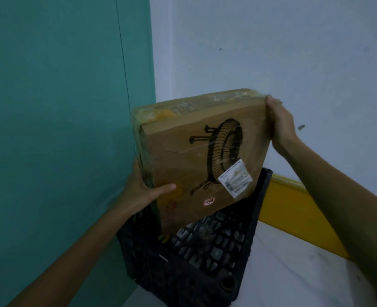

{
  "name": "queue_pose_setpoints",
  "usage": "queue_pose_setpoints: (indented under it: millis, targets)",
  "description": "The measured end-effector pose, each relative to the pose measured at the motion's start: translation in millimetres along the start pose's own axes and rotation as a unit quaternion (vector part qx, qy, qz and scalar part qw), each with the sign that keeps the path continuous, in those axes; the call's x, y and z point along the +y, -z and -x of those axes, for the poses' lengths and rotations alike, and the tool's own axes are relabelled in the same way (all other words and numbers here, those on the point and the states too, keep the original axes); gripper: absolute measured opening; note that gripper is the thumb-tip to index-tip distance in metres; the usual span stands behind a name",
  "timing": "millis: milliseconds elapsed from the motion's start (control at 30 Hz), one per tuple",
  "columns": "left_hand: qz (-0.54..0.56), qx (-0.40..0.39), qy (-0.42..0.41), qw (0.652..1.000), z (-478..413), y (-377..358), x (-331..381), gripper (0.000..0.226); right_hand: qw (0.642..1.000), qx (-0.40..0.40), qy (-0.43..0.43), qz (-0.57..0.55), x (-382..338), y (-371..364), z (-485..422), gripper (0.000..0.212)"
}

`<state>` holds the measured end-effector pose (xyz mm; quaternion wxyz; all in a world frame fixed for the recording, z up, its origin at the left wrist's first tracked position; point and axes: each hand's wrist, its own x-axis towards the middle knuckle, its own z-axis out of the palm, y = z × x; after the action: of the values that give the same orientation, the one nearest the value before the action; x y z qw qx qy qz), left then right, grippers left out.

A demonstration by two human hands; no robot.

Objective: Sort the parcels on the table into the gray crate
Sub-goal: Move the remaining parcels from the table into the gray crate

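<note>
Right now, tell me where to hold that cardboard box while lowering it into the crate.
Hold the cardboard box by its two opposite narrow edges, coming in from the sides, as the hands do: left hand low on the left edge, right hand at the upper right corner. It is flat, wide and tilted, its lower end already inside the crate, so a diagonal hold probably steadies it.

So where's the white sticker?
The white sticker is on the box's front, lower right, just above the crate's far rim.
</note>
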<state>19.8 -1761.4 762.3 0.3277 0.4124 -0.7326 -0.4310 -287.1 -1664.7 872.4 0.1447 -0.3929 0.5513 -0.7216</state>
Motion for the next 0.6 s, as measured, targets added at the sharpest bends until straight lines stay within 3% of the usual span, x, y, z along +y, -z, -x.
queue_pose_setpoints:
  millis: [67,200,300,400,467,567,600]
  targets:
    - [0.012,0.001,0.002,1.000,1.4,1.7,-10.3,0.133,0.999,0.002,-0.032,-0.001,22.4,-7.0,5.5,0.040]
    - [0.044,0.014,0.008,0.999,8.5,-5.8,-36.5,0.121,0.986,0.001,-0.134,0.095,56.7,-18.4,12.1,0.050]
    - [0.026,0.045,-0.008,0.999,10.3,-16.3,-44.2,0.129,0.956,-0.023,-0.234,0.178,76.3,-15.8,8.0,0.081]
    - [-0.025,0.060,-0.026,0.998,6.2,-27.5,-46.9,0.131,0.930,-0.041,-0.323,0.172,102.6,-16.1,2.4,0.110]
    - [-0.073,0.051,-0.036,0.995,2.3,-32.1,-47.0,0.134,0.930,-0.020,-0.345,0.128,114.8,-26.3,2.9,0.101]
    - [-0.120,0.039,-0.035,0.991,-1.2,-33.3,-49.3,0.140,0.948,0.024,-0.294,0.120,119.7,-50.5,-0.9,0.070]
    - [-0.126,0.041,-0.029,0.991,-1.6,-32.6,-50.0,0.141,0.951,0.027,-0.284,0.122,119.1,-59.3,-2.8,0.068]
